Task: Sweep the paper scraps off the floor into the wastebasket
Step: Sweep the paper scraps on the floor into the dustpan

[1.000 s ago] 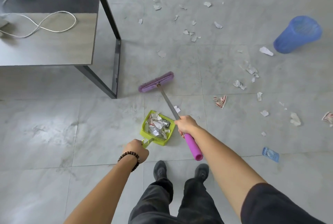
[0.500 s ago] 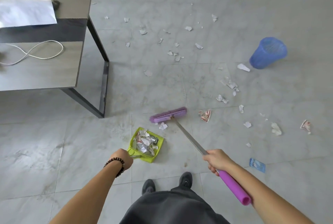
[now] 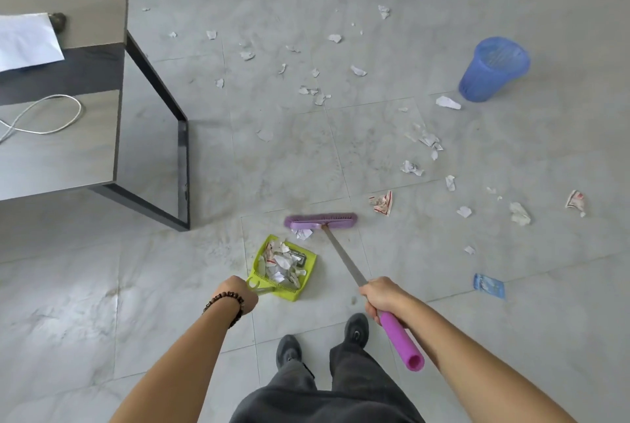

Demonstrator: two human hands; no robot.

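Sweeping: drawing one white scrap (image 3: 301, 234) with the purple broom (image 3: 320, 221) toward the mouth of the green dustpan (image 3: 308, 260), just below frame centre.
Left hand (image 3: 238, 296): fingers curled round the dustpan handle, lower centre, holding the pan to the floor.
Right hand (image 3: 381, 296): wrapped firmly round the broom shaft where metal meets purple grip, right of lower centre.
Scraps (image 3: 412, 167): some heaped in the pan, many more scattered across upper centre and right of frame.
Wastebasket (image 3: 492, 70): blue, upright, upper right, well apart from the pan.
Risk, miss: apt to slide the scrap past the pan's right corner if the stroke runs off-line.
Risk, scatter: light paper, prone to flutter away under a fast stroke.
Risk, spill: likely to shed paper if the loaded pan tips on the carry to the basket.
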